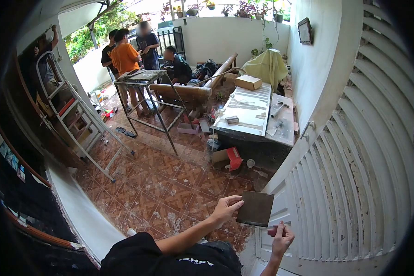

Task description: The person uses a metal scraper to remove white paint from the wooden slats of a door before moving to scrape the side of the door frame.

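In the head view, a dark brown, flat, nearly square sheet [256,209], its material unclear, lies between the two hands, nearer the left; it shows no clear long axis. The left hand [227,209] has a narrow pinch on its upper left side, thumb and fingers closed at the edge, so the sheet extends rightward from that grip. The right hand [282,234] is just off the sheet's lower right corner, fingers bent around a small dark-red object [272,231] that points toward that corner; whether the two touch, I cannot tell. Behind the sheet and to its right stands a white, louvred wooden door [340,184] with flaking paint; beyond the left hand spreads the reddish-brown patterned tile floor [170,195], spotted with pale residue.
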A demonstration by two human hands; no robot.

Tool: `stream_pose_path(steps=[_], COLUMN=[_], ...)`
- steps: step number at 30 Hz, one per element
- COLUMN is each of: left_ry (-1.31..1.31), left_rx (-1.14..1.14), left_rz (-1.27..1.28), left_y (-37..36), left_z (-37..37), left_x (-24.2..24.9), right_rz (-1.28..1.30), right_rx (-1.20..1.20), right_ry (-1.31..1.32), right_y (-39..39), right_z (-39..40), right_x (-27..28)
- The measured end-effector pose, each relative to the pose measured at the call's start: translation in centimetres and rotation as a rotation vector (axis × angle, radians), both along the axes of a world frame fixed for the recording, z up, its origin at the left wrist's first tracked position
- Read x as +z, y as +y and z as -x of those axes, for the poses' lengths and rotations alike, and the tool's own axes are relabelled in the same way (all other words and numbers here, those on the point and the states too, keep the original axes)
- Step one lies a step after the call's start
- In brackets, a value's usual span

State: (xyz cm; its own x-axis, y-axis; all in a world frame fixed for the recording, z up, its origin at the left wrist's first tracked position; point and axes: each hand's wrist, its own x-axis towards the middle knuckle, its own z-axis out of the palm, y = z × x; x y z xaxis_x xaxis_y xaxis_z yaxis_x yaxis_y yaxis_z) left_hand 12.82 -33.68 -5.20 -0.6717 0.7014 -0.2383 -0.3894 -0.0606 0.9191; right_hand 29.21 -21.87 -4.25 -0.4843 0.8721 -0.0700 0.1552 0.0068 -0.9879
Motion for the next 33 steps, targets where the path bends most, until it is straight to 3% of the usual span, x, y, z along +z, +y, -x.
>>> stream_pose_path(steps=[4, 6, 7, 12, 14, 18, 24, 26, 28, 30, 31, 33], left_ry=[0.043, 0.065, 0.102, 0.1, 0.037, 0.072, 0.445, 0.539, 0.46, 0.183, 0.189, 0.221], left_rx=[-0.041, -0.068, -0.099, -0.184, -0.213, -0.244, -0.314, -0.317, -0.423, -0.526, -0.618, -0.756], left_rz=[0.056, 0.084, 0.067, 0.048, 0.034, 0.003, 0.075, -0.038, -0.063, -0.202, -0.135, -0.212], left_y=[0.0, 0.1, 0.2, 0.6, 0.8, 1.8, 4.3, 5.4, 6.3, 7.5, 8.3, 10.0], left_z=[0.0, -0.1, -0.2, -1.0, -1.3, -1.8, -2.5, -3.1, -3.7, -4.6, -4.9, -5.9], left_x=[0.2, 0.0, -0.3, 0.3, 1.3, 2.2, 3.4, 4.9, 6.4, 8.7, 9.3, 9.5], right_rz=[0.078, 0.129, -0.014, 0.027, -0.176, -0.25, -0.375, -0.396, -0.433, -0.459, -0.364, -0.453], right_rx=[0.056, 0.193, 0.23, 0.315, 0.126, 0.046, -0.026, -0.12, -0.185, -0.318, -0.347, -0.454], right_ry=[0.086, 0.163, 0.111, 0.138, -0.08, 0.078, 0.06, 0.073, 0.062, 0.238, 0.4, 0.341], right_y=[-0.5, -0.5, -0.3, -1.6, -2.5, -2.4, -1.2, -0.8, -0.4, 0.0, 0.0, 0.6], right_z=[1.0, 1.2, 1.3, 1.9, 1.8, 1.7, 0.7, 0.2, -0.3, -0.5, -0.4, -1.4], right_x=[0.1, 0.0, -0.9, 0.9, 1.5, 1.8, 4.3, 5.2, 5.5, 7.2, 8.4, 9.6])
